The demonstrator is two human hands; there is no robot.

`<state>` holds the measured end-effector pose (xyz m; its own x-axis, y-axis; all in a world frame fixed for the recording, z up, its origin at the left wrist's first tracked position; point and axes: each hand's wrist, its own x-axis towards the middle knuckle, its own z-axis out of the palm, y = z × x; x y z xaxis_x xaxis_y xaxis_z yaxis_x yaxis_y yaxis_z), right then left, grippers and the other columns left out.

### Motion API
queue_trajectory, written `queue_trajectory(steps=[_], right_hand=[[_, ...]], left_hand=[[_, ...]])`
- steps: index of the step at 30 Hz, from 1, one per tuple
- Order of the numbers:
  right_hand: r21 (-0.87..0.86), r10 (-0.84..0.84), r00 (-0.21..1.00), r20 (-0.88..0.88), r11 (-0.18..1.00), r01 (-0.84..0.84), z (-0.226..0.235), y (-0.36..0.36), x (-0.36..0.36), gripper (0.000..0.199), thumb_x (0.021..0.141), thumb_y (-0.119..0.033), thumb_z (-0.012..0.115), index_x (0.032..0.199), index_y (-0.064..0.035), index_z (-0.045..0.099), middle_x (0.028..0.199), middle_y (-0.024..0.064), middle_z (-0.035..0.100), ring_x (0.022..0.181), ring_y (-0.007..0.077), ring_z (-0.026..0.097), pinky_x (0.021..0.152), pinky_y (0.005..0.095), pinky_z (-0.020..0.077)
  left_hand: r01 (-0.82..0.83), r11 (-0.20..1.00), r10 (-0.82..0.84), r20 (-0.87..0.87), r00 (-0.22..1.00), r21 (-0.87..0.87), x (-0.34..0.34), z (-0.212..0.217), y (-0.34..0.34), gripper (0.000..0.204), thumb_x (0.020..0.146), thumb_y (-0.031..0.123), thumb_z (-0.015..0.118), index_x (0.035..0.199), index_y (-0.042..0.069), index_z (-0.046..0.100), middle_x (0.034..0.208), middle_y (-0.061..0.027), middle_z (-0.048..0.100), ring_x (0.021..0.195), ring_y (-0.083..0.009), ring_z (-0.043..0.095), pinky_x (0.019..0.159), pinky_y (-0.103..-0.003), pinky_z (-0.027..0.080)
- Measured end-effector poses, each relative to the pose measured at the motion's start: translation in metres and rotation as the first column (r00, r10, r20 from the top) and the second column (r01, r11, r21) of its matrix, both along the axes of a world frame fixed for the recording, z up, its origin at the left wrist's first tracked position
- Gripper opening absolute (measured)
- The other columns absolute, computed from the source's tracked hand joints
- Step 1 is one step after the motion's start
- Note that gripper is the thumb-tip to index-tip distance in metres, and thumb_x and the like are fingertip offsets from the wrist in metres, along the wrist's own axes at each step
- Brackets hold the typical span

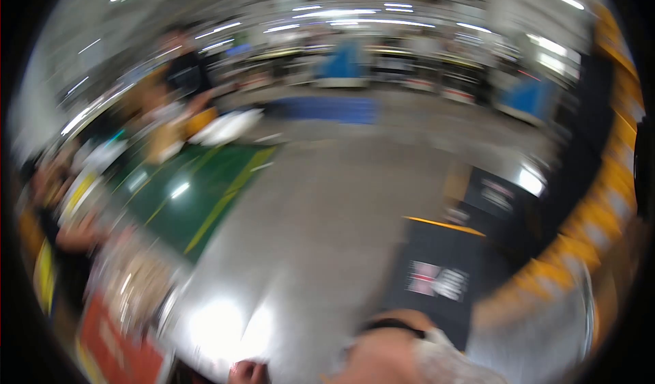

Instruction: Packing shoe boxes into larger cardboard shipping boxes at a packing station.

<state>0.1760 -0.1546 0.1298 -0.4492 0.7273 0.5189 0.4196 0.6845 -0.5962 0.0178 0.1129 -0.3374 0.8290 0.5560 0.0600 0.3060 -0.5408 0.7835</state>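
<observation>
Beside the dark box (433, 247): settle the right hand (412, 318) before you put force on it

Your right hand comes in from the lower edge, a black band (390, 324) at its wrist and pale lacy cloth (447, 363) alongside, over the near left part of the box. Blur and angle hide the fingers: I cannot tell whether they are spread, narrow or holding anything, nor whether they touch the box.

What seems to be your left hand (248, 372) is only a smeared patch at the bottom edge, well apart from the box; its grip cannot be told either.

The box lies to your right, with an orange line on its far edge. A second dark box (501, 193) sits just beyond, and a yellow-orange stack (607, 193) curves along that side, so elbow room looks tight.

For a sure hold, bring both palms to opposite sides rather than pressing the printed face, which may be slick. Mind the lacy cloth near the corner; it could snag. Look squarely at the box first.
</observation>
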Motion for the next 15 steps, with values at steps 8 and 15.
queue_trajectory(steps=[8, 15], right_hand=[[-0.046, -0.445, 0.894, -0.053, 0.895, 0.443, -0.048, -0.038, -0.028, 0.031, 0.088, -0.026, 0.057, 0.093, 0.005, 0.058, 0.08, 0.0236, 0.061, 0.075, 0.0341, 0.061, 0.064, 0.0397, 0.0465], [-0.087, -0.668, 0.737, -0.105, 0.744, 0.662, -0.128, -0.064, -0.074, 0.027, 0.085, -0.027, 0.062, 0.088, -0.0004, 0.064, 0.08, 0.0163, 0.065, 0.075, 0.0288, 0.062, 0.065, 0.0381, 0.0468]], left_hand=[[0.896, 0.42, -0.904, 0.019, 0.427, -0.142, 0.191, 0.035, -0.19, 0.013, 0.08, 0.013, 0.066, 0.081, 0.0, 0.064, 0.081, -0.0063, 0.063, 0.07, -0.0156, 0.058, 0.062, -0.028, 0.046], [0.906, 0.369, -0.914, 0.095, 0.394, -0.208, 0.113, 0.164, -0.226, 0.013, 0.079, 0.012, 0.066, 0.08, -0.001, 0.063, 0.078, -0.0058, 0.061, 0.07, -0.0146, 0.055, 0.063, -0.027, 0.045]])
